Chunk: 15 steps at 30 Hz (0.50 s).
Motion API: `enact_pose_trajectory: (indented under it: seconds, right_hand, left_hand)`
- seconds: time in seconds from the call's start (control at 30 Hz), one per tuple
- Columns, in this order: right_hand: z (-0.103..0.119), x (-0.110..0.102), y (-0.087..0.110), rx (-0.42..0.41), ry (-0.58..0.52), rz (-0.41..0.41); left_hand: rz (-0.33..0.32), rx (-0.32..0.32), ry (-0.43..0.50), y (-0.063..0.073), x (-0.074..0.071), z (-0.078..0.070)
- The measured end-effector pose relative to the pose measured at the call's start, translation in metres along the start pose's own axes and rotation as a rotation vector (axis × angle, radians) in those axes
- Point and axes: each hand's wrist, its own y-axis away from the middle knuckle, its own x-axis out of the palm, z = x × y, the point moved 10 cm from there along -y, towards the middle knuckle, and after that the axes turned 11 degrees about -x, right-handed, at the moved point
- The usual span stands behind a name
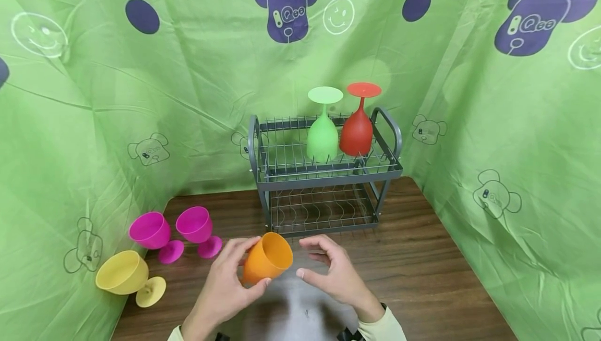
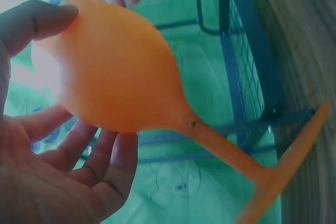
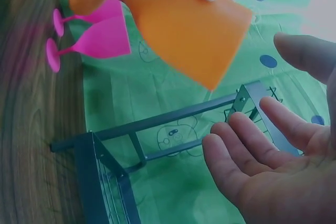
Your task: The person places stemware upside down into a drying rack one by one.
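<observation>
at lower centre we see the left hand (image 1: 227,281) gripping the tilted orange goblet (image 1: 255,267) by its bowl; just right, the right hand (image 1: 337,277) is free, fingers and thumb parted. we spot a green goblet (image 1: 322,138) and red goblet (image 1: 356,133) upturned on the central rack (image 1: 328,180), pink goblets (image 1: 151,230) and a yellow goblet (image 1: 123,274) lower left.

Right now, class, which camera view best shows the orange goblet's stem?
The left wrist view: the orange goblet shows its whole stem, unobstructed from bowl to foot. The right wrist view shows the stem foreshortened; the head view shows the bowl in the left hand, stem hidden.
</observation>
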Motion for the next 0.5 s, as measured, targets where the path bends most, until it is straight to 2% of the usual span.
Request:
enact_pose_trajectory:
  seconds: [0.27,0.37,0.5]
  right_hand:
    - [-0.003,0.006,-0.001,-0.004,0.020,0.048]
    - [-0.005,0.009,0.000,-0.013,0.005,0.071]
    - [-0.007,0.012,0.002,-0.002,-0.025,0.091]
  left_hand:
    - [0.155,0.045,-0.065,-0.001,0.029,-0.020]
    - [0.186,0.057,-0.094,-0.001,0.035,-0.025]
    - [0.192,0.104,-0.125,-0.001,0.040,-0.030]
